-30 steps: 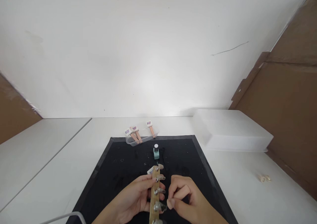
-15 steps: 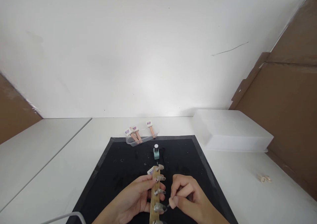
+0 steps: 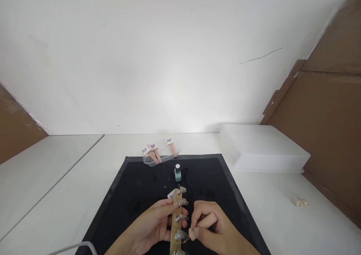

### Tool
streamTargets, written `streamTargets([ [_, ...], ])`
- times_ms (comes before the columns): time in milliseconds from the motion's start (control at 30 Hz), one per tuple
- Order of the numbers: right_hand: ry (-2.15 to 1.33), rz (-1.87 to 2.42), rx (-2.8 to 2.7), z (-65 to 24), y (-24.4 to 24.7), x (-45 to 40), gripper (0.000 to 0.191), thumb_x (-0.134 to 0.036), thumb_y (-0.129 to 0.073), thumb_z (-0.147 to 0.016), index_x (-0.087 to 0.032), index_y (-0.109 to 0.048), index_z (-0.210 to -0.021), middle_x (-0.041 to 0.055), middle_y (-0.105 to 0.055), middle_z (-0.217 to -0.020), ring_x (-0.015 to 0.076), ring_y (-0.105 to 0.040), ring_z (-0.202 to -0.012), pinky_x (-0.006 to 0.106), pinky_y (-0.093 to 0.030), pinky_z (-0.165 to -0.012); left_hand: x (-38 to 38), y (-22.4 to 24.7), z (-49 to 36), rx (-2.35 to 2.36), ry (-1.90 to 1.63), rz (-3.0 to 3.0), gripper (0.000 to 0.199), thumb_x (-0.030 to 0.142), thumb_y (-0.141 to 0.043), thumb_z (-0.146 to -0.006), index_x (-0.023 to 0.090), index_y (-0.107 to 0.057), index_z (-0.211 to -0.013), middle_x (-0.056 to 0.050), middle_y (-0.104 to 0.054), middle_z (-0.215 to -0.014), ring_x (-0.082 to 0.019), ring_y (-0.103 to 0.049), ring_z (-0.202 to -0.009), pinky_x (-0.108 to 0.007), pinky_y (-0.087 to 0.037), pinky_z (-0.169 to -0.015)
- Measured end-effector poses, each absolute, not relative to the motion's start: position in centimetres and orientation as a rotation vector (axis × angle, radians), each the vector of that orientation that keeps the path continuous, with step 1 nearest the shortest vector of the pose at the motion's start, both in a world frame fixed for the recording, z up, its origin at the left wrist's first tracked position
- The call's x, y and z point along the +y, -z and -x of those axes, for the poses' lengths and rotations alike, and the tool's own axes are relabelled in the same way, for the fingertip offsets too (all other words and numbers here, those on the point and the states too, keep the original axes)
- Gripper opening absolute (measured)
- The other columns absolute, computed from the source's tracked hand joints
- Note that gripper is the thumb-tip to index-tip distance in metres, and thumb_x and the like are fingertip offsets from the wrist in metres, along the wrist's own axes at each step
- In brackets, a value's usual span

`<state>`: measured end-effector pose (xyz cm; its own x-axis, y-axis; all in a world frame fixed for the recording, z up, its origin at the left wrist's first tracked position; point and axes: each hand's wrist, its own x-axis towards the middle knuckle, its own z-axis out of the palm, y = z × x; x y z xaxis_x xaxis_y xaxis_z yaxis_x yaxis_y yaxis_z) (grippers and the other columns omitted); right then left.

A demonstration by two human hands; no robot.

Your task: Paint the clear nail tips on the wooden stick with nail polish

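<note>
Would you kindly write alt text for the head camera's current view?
The left hand holds a wooden strip bearing translucent nail tips, the right hand pinched beside it, above a black mat. Beyond are a teal nail-polish bottle and a clear tray.

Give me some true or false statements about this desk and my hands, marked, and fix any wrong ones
1. The left hand's grip is on the wooden strip. True.
2. The teal bottle lies on its side. False: the bottle stands upright on the black mat.
3. Pink sticks rest in the clear tray. True.
4. The white box sits left of the mat. False: the box is to its right.
</note>
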<state>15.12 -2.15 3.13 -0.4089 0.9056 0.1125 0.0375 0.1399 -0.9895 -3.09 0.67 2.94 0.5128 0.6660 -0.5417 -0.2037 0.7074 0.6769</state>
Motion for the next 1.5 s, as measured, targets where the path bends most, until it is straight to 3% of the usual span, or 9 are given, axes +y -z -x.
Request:
streamTargets([
  [167, -1.307, 1.023, -1.618, -14.96, -2.98, -2.11, 0.021, 0.002, -0.047, -0.061, -0.017, -0.057, -0.059, -0.0018, -0.058, -0.06, 0.013, -0.053, -0.06, 0.023, -0.04, -0.061, 0.69, -2.64, 3.13, 0.879, -0.562, -0.566, 0.02, 0.028, -0.055, -0.076, 0.014, -0.055, -0.09, -0.005, -0.063, -0.077, -0.016, -0.06, -0.07, -0.039, -0.049, -0.07],
  [333, -1.338, 0.953, -1.561, -14.9, -3.13, -1.99, 0.019, 0.0, -0.046, -0.061, -0.016, -0.053, -0.054, -0.0019, -0.052, -0.058, 0.0121, -0.049, -0.058, 0.021, -0.038, -0.054, 0.62, -2.51, 3.16, 0.853, -0.582, -0.538, 0.019, 0.025, -0.055, -0.076, 0.014, -0.055, -0.092, -0.005, -0.062, -0.082, -0.017, -0.059, -0.073, -0.044, -0.05, -0.072],
  [600, -1.459, 0.877, -1.511, -15.06, -3.04, -2.09, 0.004, -0.018, -0.061, -0.074, -0.015, -0.061, -0.071, 0.0012, -0.06, -0.066, 0.0148, -0.058, -0.063, 0.026, -0.043, -0.063, 0.59, -2.85, 3.1, 0.893, -0.554, -0.591, 0.017, 0.027, -0.052, -0.078, 0.014, -0.054, -0.088, -0.006, -0.064, -0.076, -0.018, -0.061, -0.067, -0.042, -0.05, -0.071],
  [733, -1.441, 0.88, -1.563, -14.94, -2.89, -2.03, 0.002, -0.015, -0.06, -0.074, -0.015, -0.062, -0.074, 0.0018, -0.062, -0.068, 0.0152, -0.06, -0.067, 0.027, -0.043, -0.067, 0.6, -2.72, 3.07, 0.897, -0.559, -0.584, 0.022, 0.027, -0.052, -0.078, 0.013, -0.055, -0.095, -0.005, -0.064, -0.073, -0.017, -0.061, -0.065, -0.041, -0.05, -0.07],
  [1000, -1.486, 0.942, -1.488, -14.78, -3.33, -1.96, 0.01, -0.007, -0.054, -0.067, -0.015, -0.055, -0.062, -0.0004, -0.057, -0.061, 0.0135, -0.055, -0.061, 0.022, -0.042, -0.059, 0.7, -2.45, 3.01, 0.869, -0.557, -0.574, 0.021, 0.027, -0.053, -0.077, 0.012, -0.054, -0.092, -0.006, -0.065, -0.072, -0.018, -0.062, -0.068, -0.044, -0.049, -0.073],
  [1267, -1.434, 1.043, -1.512, -14.75, -3.23, -1.85, 0.017, -0.001, -0.042, -0.056, -0.016, -0.05, -0.051, -0.0028, -0.049, -0.055, 0.0103, -0.045, -0.054, 0.02, -0.032, -0.049, 0.62, -2.31, 3.19, 0.866, -0.582, -0.544, 0.022, 0.027, -0.056, -0.075, 0.013, -0.054, -0.093, -0.005, -0.062, -0.082, -0.017, -0.059, -0.073, -0.045, -0.049, -0.073],
  [1500, -1.462, 0.976, -1.469, -15.05, -3.21, -1.88, 0.012, -0.006, -0.051, -0.064, -0.015, -0.055, -0.058, -0.0011, -0.054, -0.057, 0.0128, -0.05, -0.057, 0.022, -0.037, -0.055, 0.62, -2.43, 3.13, 0.873, -0.576, -0.56, 0.026, 0.028, -0.057, -0.075, 0.013, -0.054, -0.096, -0.006, -0.063, -0.08, -0.018, -0.061, -0.071, -0.046, -0.049, -0.074],
])
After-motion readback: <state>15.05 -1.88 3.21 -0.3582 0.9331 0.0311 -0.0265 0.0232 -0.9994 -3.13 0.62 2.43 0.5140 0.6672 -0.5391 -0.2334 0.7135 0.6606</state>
